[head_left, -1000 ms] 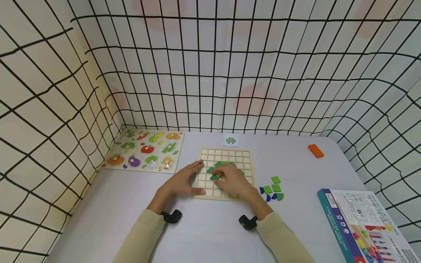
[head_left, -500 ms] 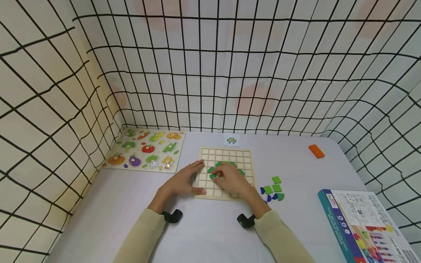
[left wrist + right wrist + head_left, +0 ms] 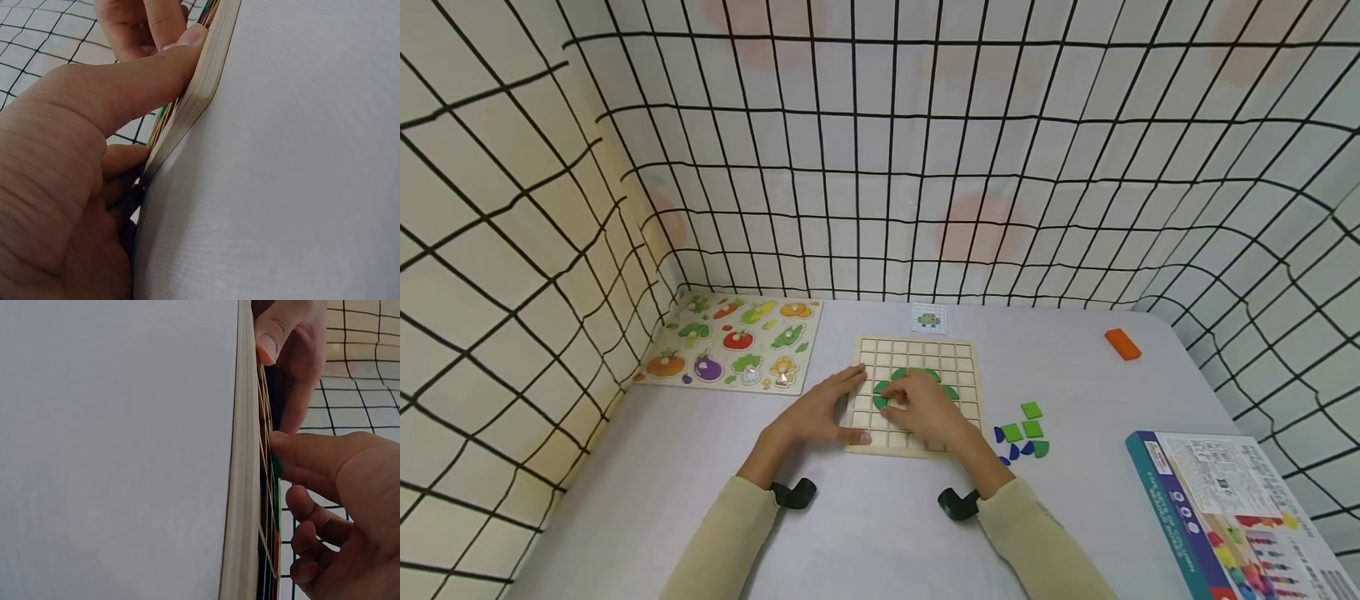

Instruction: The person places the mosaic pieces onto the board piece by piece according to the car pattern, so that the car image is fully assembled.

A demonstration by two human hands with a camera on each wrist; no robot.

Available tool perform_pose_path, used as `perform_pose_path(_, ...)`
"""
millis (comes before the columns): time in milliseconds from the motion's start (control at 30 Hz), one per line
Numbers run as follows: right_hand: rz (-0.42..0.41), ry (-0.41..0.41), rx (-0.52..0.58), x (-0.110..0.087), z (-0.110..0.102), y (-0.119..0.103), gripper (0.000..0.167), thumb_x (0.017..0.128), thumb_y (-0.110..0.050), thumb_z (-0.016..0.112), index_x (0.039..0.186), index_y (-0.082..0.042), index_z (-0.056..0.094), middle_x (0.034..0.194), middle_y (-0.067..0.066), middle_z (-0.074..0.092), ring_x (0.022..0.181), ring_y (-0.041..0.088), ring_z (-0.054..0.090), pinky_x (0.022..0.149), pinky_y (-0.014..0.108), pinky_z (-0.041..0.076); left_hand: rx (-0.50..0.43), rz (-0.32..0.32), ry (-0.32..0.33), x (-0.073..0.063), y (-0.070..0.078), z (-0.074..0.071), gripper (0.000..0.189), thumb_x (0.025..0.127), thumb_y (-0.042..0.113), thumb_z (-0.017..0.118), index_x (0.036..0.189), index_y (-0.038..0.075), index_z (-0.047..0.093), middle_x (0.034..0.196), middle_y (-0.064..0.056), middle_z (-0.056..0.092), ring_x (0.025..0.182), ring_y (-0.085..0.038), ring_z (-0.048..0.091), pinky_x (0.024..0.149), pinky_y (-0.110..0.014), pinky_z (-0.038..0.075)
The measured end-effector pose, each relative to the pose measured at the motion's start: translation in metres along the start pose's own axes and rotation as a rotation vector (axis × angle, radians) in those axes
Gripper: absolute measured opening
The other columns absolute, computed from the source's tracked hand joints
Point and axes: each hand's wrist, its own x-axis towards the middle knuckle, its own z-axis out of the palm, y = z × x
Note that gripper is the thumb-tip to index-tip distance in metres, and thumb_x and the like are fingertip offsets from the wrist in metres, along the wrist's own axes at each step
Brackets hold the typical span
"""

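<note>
In the head view a wooden grid board (image 3: 955,354) lies flat on the table. My left hand (image 3: 816,412) rests at its left side, fingers along the edge and thumb on the near left corner. Over the board's middle, my right hand (image 3: 925,408) has thumb and forefinger at a green quarter-circle piece (image 3: 878,402) set low in the grid. In the right wrist view, a bit of green shows by the pinching fingertips (image 3: 279,442). Just above that piece sits another green piece (image 3: 882,387); more green pieces (image 3: 930,374) are partly hidden by the right hand.
Loose green squares (image 3: 1032,428) and blue pieces (image 3: 1015,452) lie right of the board. A small pattern card (image 3: 928,318) is behind it. Around stand a vegetable puzzle (image 3: 737,340), an orange block (image 3: 1122,344) and a box (image 3: 1225,492). Black wire mesh (image 3: 887,208) encloses the table.
My right fingers have turned the green piece and shifted it slightly left, under the green piece above it. The left hand stays in place on the board's edge.
</note>
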Motion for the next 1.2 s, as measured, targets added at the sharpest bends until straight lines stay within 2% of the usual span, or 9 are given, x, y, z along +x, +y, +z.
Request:
perform_pose_path(267,0.063,0.018,0.025,-0.001,-0.002,-0.007,0.021,0.089,-0.028,0.083,0.106,-0.015,0.080,0.082,-0.004,0.058,0.077,0.013,0.049,0.066,0.027,0.043,0.004,-0.009,-0.001,0.001,0.001,-0.001,0.109,0.077,0.058,0.085,0.163,0.018,0.031,0.173,0.006,0.020,0.160,-0.026,0.019,0.127,-0.054,0.024)
perform_pose_path(633,0.067,0.027,0.037,-0.004,-0.004,-0.003,0.016,0.091,-0.024,0.081,0.105,-0.016,0.080,0.080,-0.005,0.056,0.079,0.014,0.049,0.069,0.029,0.044,-0.007,-0.005,-0.004,0.002,0.004,0.001,0.109,0.077,0.057,0.086,0.163,0.018,0.032,0.173,0.006,0.020,0.160,-0.026,0.019,0.127,-0.055,0.024)
perform_pose_path(800,0.066,0.029,0.083,-0.008,-0.006,0.000,0.017,0.091,-0.023,0.080,0.106,-0.015,0.078,0.082,-0.003,0.057,0.081,0.015,0.051,0.072,0.030,0.046,-0.010,-0.012,-0.002,0.002,0.005,0.002,0.109,0.077,0.057,0.086,0.163,0.018,0.032,0.173,0.006,0.020,0.160,-0.026,0.019,0.127,-0.055,0.024)
perform_pose_path(1067,0.091,0.080,0.126,-0.030,-0.023,0.026,0.017,0.090,-0.020,0.079,0.105,-0.013,0.077,0.083,-0.004,0.059,0.084,0.015,0.052,0.076,0.030,0.046,0.012,-0.009,-0.010,0.000,0.005,0.002,0.108,0.079,0.057,0.084,0.164,0.017,0.031,0.173,0.005,0.019,0.160,-0.027,0.019,0.128,-0.053,0.024)
perform_pose_path(1200,0.130,0.105,0.134,-0.044,-0.035,0.046,0.018,0.090,-0.021,0.078,0.106,-0.013,0.078,0.084,-0.004,0.060,0.081,0.016,0.051,0.072,0.030,0.044,0.006,-0.005,-0.003,-0.001,0.003,0.000,0.107,0.078,0.056,0.085,0.163,0.016,0.033,0.173,0.004,0.020,0.160,-0.028,0.019,0.128,-0.053,0.024)
